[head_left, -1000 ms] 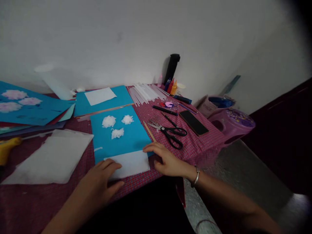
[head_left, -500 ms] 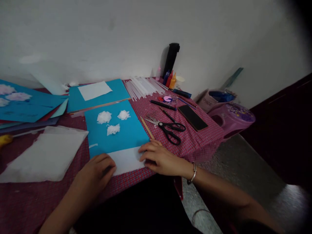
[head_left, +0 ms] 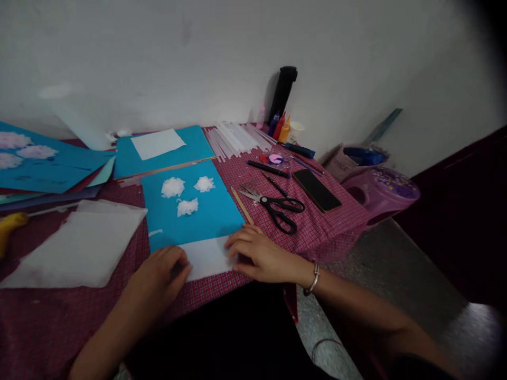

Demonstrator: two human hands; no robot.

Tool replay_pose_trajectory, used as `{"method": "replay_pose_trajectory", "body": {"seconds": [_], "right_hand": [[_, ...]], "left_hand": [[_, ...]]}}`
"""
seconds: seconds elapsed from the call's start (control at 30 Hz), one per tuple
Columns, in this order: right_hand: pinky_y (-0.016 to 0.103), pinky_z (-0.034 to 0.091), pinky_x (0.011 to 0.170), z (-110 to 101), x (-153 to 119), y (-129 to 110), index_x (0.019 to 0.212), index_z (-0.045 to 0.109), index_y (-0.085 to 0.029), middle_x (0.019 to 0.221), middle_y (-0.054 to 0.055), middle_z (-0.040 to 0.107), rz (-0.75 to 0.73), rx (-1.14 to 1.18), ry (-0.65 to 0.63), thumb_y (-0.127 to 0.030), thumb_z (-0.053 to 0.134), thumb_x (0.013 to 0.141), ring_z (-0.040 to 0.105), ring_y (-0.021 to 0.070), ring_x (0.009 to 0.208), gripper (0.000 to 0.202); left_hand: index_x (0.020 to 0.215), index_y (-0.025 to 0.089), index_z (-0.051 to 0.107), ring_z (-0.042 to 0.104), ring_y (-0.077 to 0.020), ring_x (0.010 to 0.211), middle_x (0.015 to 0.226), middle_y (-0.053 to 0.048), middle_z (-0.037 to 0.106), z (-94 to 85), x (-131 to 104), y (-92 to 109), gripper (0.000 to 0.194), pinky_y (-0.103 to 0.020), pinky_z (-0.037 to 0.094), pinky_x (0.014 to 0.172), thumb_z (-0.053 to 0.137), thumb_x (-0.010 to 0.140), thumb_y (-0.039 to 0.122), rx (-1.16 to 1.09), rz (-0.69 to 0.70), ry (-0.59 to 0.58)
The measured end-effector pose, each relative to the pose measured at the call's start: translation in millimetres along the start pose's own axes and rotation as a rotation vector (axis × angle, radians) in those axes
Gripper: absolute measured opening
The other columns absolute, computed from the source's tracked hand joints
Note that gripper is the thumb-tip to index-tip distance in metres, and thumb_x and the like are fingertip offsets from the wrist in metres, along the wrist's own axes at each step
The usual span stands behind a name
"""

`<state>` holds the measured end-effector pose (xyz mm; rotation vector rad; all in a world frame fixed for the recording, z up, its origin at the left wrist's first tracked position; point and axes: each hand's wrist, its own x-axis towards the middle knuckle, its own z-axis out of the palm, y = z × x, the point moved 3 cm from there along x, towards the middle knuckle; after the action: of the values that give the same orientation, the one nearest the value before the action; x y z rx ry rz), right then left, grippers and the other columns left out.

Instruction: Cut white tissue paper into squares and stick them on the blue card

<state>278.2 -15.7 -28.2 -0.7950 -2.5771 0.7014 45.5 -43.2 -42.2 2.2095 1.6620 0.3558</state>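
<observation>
A strip of white paper point(head_left: 208, 257) lies across the near end of a blue sheet point(head_left: 206, 216), at the table's front edge. My left hand point(head_left: 168, 269) holds the strip's left end, fingers curled and thumb at its near side. At the right end, my right hand point(head_left: 255, 253) has its bent fingers on the paper, holding it. White crumpled paper puffs point(head_left: 187, 207) sit on the blue sheet, with a small white scrap point(head_left: 155, 233) near its left edge. A pencil point(head_left: 241, 205) lies along the sheet's right side, just beyond my right fingers.
Black-handled scissors point(head_left: 279, 206), a black marker point(head_left: 268, 169) and a phone point(head_left: 316, 190) lie to the right. White strips point(head_left: 237, 140) and paint bottles point(head_left: 279, 126) are at the back. Thin white sheets point(head_left: 79, 248) and a yellow-handled tool point(head_left: 10, 227) lie left. A pink stool point(head_left: 380, 195) stands beside the table.
The view has shifted slightly, so most things sit a little further right. Both hands stay at the ends of the white paper, with hardly any movement.
</observation>
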Motion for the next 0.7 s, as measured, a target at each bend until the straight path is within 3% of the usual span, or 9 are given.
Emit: {"method": "replay_pose_trajectory", "body": {"seconds": [0.2,0.43,0.5,0.63,0.7], "right_hand": [[0.039,0.028,0.103,4.8,-0.6,1.3,0.088,0.063,-0.021,0.111,0.002,0.063,-0.005,-0.046,0.003,-0.019,0.061,0.087,0.052,0.0184,0.108,0.003],[0.037,0.032,0.099,5.1,3.5,2.0,0.082,0.061,-0.018,0.103,0.003,0.065,0.028,0.079,0.094,-0.015,0.060,0.086,0.056,0.0171,0.100,0.005],[0.034,0.038,0.093,3.6,9.5,4.3,0.081,0.060,-0.018,0.095,0.003,0.065,0.076,0.176,0.164,-0.014,0.058,0.086,0.058,0.0160,0.093,0.006],[0.025,0.044,0.071,-4.5,30.6,24.2,0.078,0.058,-0.017,0.077,0.000,0.062,0.275,0.363,0.339,-0.015,0.052,0.084,0.058,0.0133,0.074,0.009],[0.023,0.043,0.064,-11.6,42.7,41.3,0.074,0.055,-0.017,0.071,-0.002,0.058,0.330,0.374,0.398,-0.017,0.050,0.083,0.055,0.0123,0.067,0.011]], "left_hand": [[0.078,0.021,0.053,0.063,-0.0203,0.074,0.078,-0.003,0.064,-3.6,-1.7,0.4,0.009,-0.033,0.048,0.067,0.047,0.081,0.026,-0.028,-0.059,0.050],[0.083,0.021,0.058,0.063,-0.0207,0.081,0.084,-0.003,0.066,-4.2,-2.6,0.3,0.015,-0.034,0.050,0.076,0.048,0.086,0.032,-0.071,0.013,0.055],[0.091,0.021,0.059,0.063,-0.0212,0.086,0.091,-0.004,0.066,-13.6,-5.6,2.2,0.019,-0.034,0.050,0.078,0.049,0.088,0.037,-0.092,0.038,0.150],[0.098,0.019,0.057,0.059,-0.0240,0.096,0.100,-0.007,0.062,-39.7,-19.2,12.8,0.017,-0.041,0.047,0.089,0.053,0.088,0.033,0.021,0.108,0.472],[0.098,0.020,0.057,0.060,-0.0230,0.095,0.100,-0.007,0.062,-40.9,-24.6,20.3,0.016,-0.040,0.048,0.088,0.058,0.086,0.030,0.079,0.208,0.462]]}}
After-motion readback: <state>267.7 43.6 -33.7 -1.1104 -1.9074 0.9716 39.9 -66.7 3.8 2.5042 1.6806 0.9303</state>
